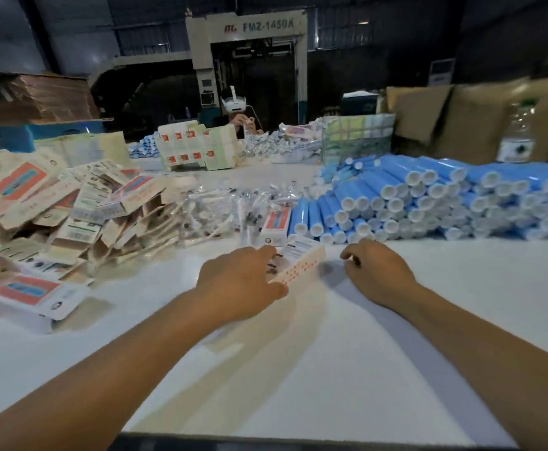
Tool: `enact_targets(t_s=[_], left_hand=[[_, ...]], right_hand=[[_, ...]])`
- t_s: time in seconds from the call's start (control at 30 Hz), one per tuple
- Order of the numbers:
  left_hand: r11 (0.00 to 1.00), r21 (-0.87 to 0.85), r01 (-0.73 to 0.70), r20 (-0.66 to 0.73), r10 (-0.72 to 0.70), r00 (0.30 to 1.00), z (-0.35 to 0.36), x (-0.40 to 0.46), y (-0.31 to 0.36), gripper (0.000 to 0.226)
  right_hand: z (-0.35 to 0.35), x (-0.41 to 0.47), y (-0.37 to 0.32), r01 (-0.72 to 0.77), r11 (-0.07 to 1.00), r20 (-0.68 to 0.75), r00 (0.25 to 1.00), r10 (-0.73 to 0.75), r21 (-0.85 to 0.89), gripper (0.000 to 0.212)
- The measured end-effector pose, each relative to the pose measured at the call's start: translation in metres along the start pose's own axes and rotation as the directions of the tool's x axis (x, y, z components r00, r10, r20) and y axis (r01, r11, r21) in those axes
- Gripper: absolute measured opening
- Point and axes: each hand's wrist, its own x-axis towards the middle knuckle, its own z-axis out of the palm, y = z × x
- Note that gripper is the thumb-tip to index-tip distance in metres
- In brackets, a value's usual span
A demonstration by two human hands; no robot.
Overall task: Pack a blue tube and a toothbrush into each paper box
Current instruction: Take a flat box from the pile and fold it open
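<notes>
Far left of the frame: a big messy pile of flat boxes (pixel 54 209), white with red and blue prints, on a white table (pixel 314 369).

Lower left: one more flat box, alone (pixel 28 296), near the table edge.

Middle, just past the pile: a heap of toothbrushes (pixel 220 209) in clear wrap, blurry.

Middle, lower down: left hand (pixel 243 281), fingers curled around a box (pixel 298 262) with red dots on its side. Box tilted, far end higher, its far end close to the tubes.

Just above it: another small box (pixel 277 224), between the toothbrushes and the tubes.

Right of middle: right hand (pixel 376 271), apart from the box, fingers loosely curled, holding nothing, low over the table.

Upper right: a big stack of blue tubes (pixel 428 196) with white caps, lying in rows.

Far right, behind the tubes: a clear bottle (pixel 518 135), standing.

Top middle, far across the table: another person (pixel 238 115), hands busy with something small.
</notes>
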Motion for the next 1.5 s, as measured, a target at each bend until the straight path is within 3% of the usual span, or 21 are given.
enact_targets(t_s=[0.13, 0.23, 0.3, 0.37, 0.47, 0.57, 0.63, 0.67, 0.77, 0.87, 0.97, 1.03, 1.1, 1.17, 1.27, 1.33, 1.43, 1.5], left_hand=[[0.984, 0.113, -0.138, 0.028, 0.136, 0.99, 0.021, 0.006, 0.026, 0.055], [0.973, 0.044, -0.226, 0.089, 0.222, 0.971, 0.018, 0.016, 0.024, 0.057], [0.925, -0.009, -0.38, 0.116, 0.379, 0.918, 0.014, 0.023, 0.022, 0.054], [0.841, -0.037, -0.54, 0.08, 0.541, 0.837, 0.015, 0.027, 0.023, 0.047], [0.745, -0.095, -0.66, -0.055, 0.658, 0.751, 0.025, 0.029, 0.031, 0.043], [0.639, -0.127, -0.759, -0.217, 0.729, 0.649, 0.033, 0.03, 0.045, 0.037], [0.584, -0.12, -0.803, -0.277, 0.757, 0.592, 0.036, 0.03, 0.05, 0.031], [0.574, -0.133, -0.808, -0.286, 0.758, 0.586, 0.036, 0.029, 0.051, 0.031], [0.594, -0.211, -0.777, -0.266, 0.729, 0.63, 0.04, 0.026, 0.05, 0.044], [0.679, -0.227, -0.699, -0.291, 0.637, 0.714, 0.038, 0.028, 0.047, 0.057], [0.734, -0.516, -0.442, -0.243, 0.369, 0.897, 0.024, 0.036, 0.037, 0.061], [0.695, -0.658, -0.291, -0.175, 0.235, 0.956, 0.014, 0.038, 0.029, 0.046], [0.778, -0.577, -0.248, -0.152, 0.196, 0.969, 0.005, 0.04, 0.022, 0.032], [0.934, -0.291, -0.209, -0.128, 0.179, 0.976, 0.004, 0.038, 0.021, 0.05], [0.981, 0.064, -0.184, -0.116, 0.19, 0.975, 0.013, 0.037, 0.029, 0.09], [0.978, 0.125, -0.167, -0.117, 0.181, 0.976, 0.023, 0.04, 0.033, 0.099], [0.978, 0.141, -0.153, -0.151, 0.174, 0.973, 0.032, 0.046, 0.035, 0.097], [0.978, 0.123, -0.168, -0.148, 0.185, 0.972, 0.035, 0.046, 0.034, 0.092]], right_hand=[[-0.001, 0.0, 0.003, -0.043, 0.983, -0.024, 0.999, 0.048, 0.176, 0.032], [-0.002, 0.003, 0.007, -0.097, 0.914, -0.035, 0.992, 0.12, 0.393, 0.033], [-0.003, 0.006, 0.009, -0.135, 0.854, -0.043, 0.983, 0.181, 0.502, 0.033], [-0.004, 0.008, 0.01, -0.136, 0.83, -0.05, 0.98, 0.193, 0.541, 0.031], [-0.007, 0.008, 0.008, -0.108, 0.801, -0.028, 0.988, 0.154, 0.589, 0.019], [-0.015, 0.007, 0.006, -0.125, 0.665, 0.041, 0.989, 0.14, 0.736, 0.027], [-0.021, 0.008, 0.009, -0.211, 0.576, 0.129, 0.975, 0.18, 0.79, 0.015], [-0.024, 0.008, 0.011, -0.284, 0.527, 0.2, 0.957, 0.212, 0.801, 0.022], [-0.028, 0.008, 0.015, -0.432, 0.363, 0.372, 0.901, 0.226, 0.826, 0.034], [-0.031, 0.008, 0.016, -0.455, 0.302, 0.39, 0.885, 0.254, 0.838, 0.013], [-0.031, 0.008, 0.015, -0.457, 0.244, 0.37, 0.868, 0.33, 0.855, 0.007], [-0.031, 0.006, 0.013, -0.426, 0.189, 0.341, 0.867, 0.363, 0.885, 0.022], [-0.03, 0.004, 0.008, -0.428, 0.163, 0.348, 0.863, 0.366, 0.889, 0.042], [-0.029, 0.001, 0.001, -0.448, 0.148, 0.38, 0.86, 0.342, 0.882, 0.052], [-0.027, -0.005, -0.01, -0.453, 0.103, 0.408, 0.864, 0.297, 0.885, 0.04], [-0.029, -0.008, -0.015, -0.47, 0.135, 0.425, 0.865, 0.265, 0.872, 0.033], [-0.033, -0.014, -0.018, -0.463, 0.226, 0.415, 0.88, 0.23, 0.857, 0.026], [-0.035, -0.018, -0.018, -0.434, 0.399, 0.355, 0.898, 0.259, 0.808, 0.016]])
